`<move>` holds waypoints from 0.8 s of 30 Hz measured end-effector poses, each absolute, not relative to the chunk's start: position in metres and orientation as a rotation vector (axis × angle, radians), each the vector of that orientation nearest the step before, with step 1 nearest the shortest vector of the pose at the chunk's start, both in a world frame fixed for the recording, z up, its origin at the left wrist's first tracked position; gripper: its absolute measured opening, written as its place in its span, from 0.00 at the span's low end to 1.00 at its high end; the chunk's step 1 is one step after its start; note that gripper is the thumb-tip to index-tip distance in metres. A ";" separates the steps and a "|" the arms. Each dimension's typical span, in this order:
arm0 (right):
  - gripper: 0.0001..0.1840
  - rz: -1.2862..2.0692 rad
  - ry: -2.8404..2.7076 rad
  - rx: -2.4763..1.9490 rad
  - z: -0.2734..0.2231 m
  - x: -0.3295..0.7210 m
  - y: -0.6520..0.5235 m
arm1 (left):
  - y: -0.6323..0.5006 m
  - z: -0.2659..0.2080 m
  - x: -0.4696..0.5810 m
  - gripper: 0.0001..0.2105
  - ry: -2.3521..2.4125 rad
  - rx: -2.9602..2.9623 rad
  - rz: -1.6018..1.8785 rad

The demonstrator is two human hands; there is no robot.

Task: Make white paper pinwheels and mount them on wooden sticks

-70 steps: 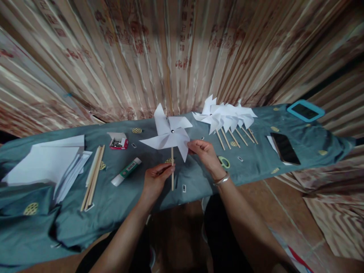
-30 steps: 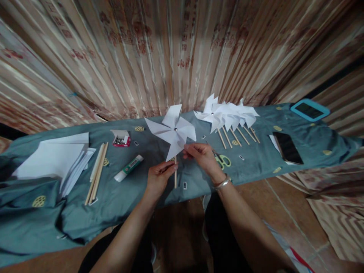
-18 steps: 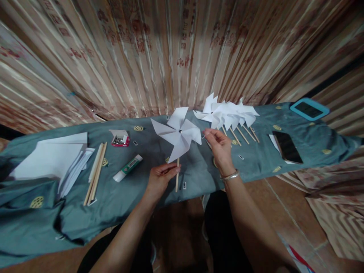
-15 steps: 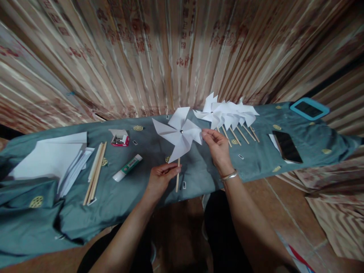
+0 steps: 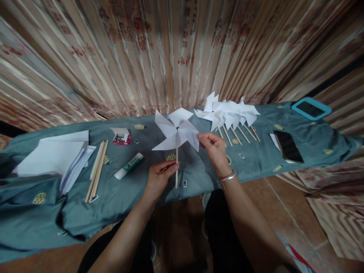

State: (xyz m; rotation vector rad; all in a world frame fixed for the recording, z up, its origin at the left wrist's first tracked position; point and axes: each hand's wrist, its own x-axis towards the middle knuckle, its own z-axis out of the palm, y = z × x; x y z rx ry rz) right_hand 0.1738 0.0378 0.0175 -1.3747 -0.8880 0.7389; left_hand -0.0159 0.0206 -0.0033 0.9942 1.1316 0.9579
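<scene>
While pinching the stick [image 5: 176, 181] of a white paper pinwheel [image 5: 178, 134] low down between thumb and fingers of the left hand [image 5: 160, 177], meets the edge of its right-hand blade with the right hand [image 5: 215, 149]. Holds thumb and fingertips close together there; cannot tell whether nipping the paper or merely touching it. Has the pinwheel raised in front, over the middle of a grey-green cloth [image 5: 250, 167], and shows a shiny pin [image 5: 178, 128] at its centre. Wears a silver bracelet [image 5: 228, 177] on the right wrist, just beside a mostly hidden green handle [image 5: 229, 160]. Beyond the right hand, has overlapping paper pinwheels [image 5: 234, 113] in a row. Farther right, has a dark phone [image 5: 288, 146] on white paper and a blue-framed device [image 5: 312, 108]. To the left, has a glue stick [image 5: 129, 166], an open red-and-white box [image 5: 125, 141] of small metal pieces, then wooden rods [image 5: 98, 172] and a pile of paper sheets [image 5: 54, 155]. Behind everything, has a patterned curtain [image 5: 170, 57].
</scene>
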 end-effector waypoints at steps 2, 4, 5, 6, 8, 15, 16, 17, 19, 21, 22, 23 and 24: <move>0.18 0.762 -0.898 -1.363 0.017 0.172 0.037 | 0.021 -0.003 -0.016 0.14 1.129 0.986 0.963; 0.17 0.782 -0.898 -1.346 0.017 0.171 0.037 | 0.021 -0.004 -0.016 0.14 1.128 0.975 0.969; 0.17 0.790 -0.895 -1.337 0.017 0.170 0.037 | 0.021 -0.004 -0.016 0.14 1.129 0.970 0.970; 0.16 0.798 -0.891 -1.330 0.017 0.170 0.037 | 0.021 -0.004 -0.016 0.14 1.131 0.964 0.973; 0.16 0.816 -0.892 -1.320 0.016 0.169 0.036 | 0.021 -0.004 -0.016 0.14 1.131 0.955 0.977; 0.20 0.864 -0.933 -1.338 0.017 0.164 0.032 | 0.020 -0.004 -0.016 0.15 1.144 0.960 0.988; 0.21 0.867 -0.935 -1.336 0.017 0.164 0.031 | 0.020 -0.004 -0.016 0.15 1.142 0.963 0.989; 0.21 0.872 -0.938 -1.332 0.017 0.163 0.031 | 0.020 -0.005 -0.016 0.15 1.139 0.965 0.991; 0.21 0.881 -0.940 -1.328 0.017 0.162 0.030 | 0.020 -0.005 -0.015 0.16 1.136 0.963 0.995; 0.22 0.891 -0.938 -1.333 0.017 0.162 0.030 | 0.020 -0.005 -0.015 0.16 1.140 0.958 0.996; 0.22 0.898 -0.937 -1.336 0.017 0.162 0.030 | 0.020 -0.005 -0.015 0.16 1.140 0.957 0.997; 0.22 0.905 -0.936 -1.338 0.017 0.162 0.030 | 0.020 -0.005 -0.015 0.16 1.140 0.958 0.997; 0.22 0.913 -0.937 -1.336 0.017 0.162 0.030 | 0.020 -0.005 -0.015 0.16 1.141 0.958 0.998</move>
